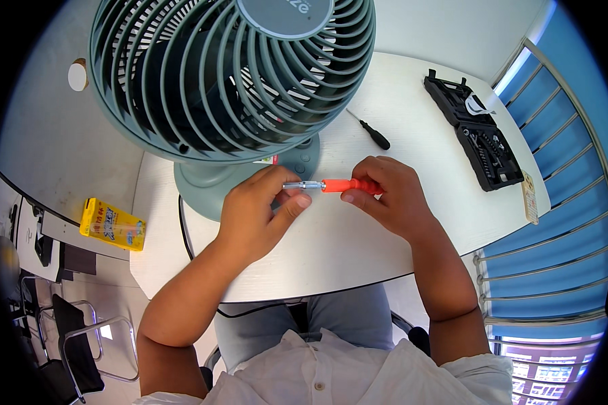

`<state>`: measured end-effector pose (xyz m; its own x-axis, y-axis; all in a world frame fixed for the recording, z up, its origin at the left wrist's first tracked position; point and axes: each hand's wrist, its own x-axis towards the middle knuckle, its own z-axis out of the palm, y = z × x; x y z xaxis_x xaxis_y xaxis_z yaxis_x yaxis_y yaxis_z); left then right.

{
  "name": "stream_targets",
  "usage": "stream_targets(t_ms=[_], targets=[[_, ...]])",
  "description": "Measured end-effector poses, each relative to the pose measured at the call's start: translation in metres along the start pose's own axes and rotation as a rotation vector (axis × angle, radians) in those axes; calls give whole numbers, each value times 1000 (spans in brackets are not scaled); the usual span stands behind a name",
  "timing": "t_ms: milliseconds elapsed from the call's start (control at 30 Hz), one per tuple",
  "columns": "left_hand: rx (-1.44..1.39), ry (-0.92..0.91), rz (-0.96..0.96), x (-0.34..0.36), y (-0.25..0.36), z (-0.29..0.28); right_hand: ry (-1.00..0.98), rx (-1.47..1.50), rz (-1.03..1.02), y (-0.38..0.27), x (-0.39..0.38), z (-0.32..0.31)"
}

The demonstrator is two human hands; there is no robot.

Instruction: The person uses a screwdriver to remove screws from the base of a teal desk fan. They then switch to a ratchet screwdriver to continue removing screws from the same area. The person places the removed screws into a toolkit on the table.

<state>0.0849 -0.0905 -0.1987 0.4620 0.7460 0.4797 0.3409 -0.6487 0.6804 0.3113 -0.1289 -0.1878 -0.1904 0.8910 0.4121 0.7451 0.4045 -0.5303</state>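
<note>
red screwdriver (327, 185) | left fingers (294, 205) pinching silver shaft (309, 185) | right fingers (360, 199) around handle (338, 185)

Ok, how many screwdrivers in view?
2: red screwdriver between left hand and right hand, black screwdriver on the table beside the fan. The case may hide more.

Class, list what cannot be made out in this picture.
All in the head view:
- Fan: top cut off by the upper edge.
- Red screwdriver: handle partly covered by the right hand.
- Case: pieces inside too small to identify.
- Black screwdriver: tip too small to make out.
</note>
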Motion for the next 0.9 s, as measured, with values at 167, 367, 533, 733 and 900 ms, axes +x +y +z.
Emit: stream_targets(t_ms=[167, 367, 533, 733, 900], targets=[[-46, -48, -4, 2, 0, -4, 34, -66, -72, 0, 1, -2], [39, -96, -7, 2, 2, -3, 150, -190, -209, 0, 2, 2], [89, -92, 85, 2, -4, -4, 57, -158, -236, -2, -2, 5], [220, -124, 259, 4, -2, -7, -253, 55, -18, -1, -3, 1], [274, -103, 388, 2, -1, -5, -484, 329, 82, -1, 0, -7]])
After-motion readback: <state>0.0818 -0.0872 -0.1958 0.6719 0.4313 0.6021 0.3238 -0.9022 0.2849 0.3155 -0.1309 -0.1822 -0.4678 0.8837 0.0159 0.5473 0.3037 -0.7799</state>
